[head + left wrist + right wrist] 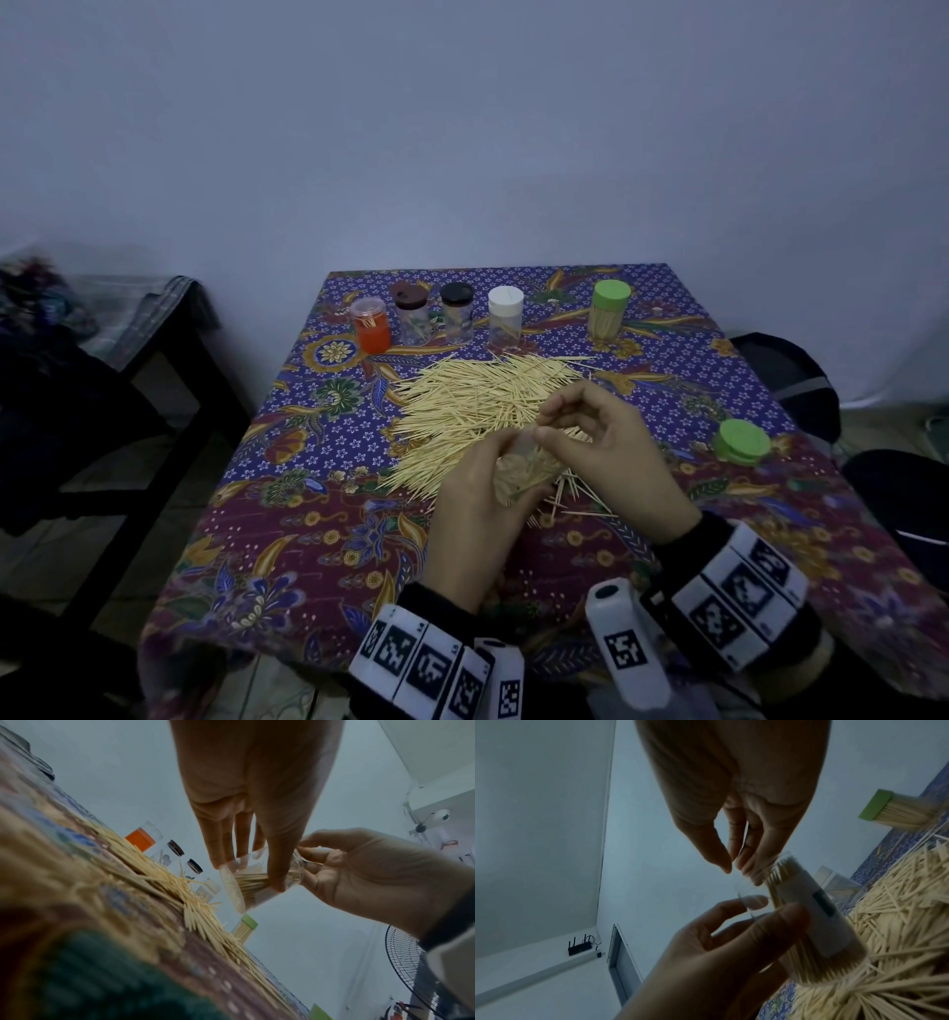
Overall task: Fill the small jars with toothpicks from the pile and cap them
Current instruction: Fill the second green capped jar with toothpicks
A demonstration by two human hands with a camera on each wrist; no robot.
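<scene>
Jar (518, 475) mostly hidden by left hand (477, 514) | right hand (606, 452) fingertips at mouth

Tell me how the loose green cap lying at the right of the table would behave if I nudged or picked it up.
The green cap lies flat on its face, so a nudge would probably slide it over the tablecloth rather than roll it. It looks like thin plastic, so likely light and stiff. Stood on its round edge, it could roll off the nearby table edge.
</scene>
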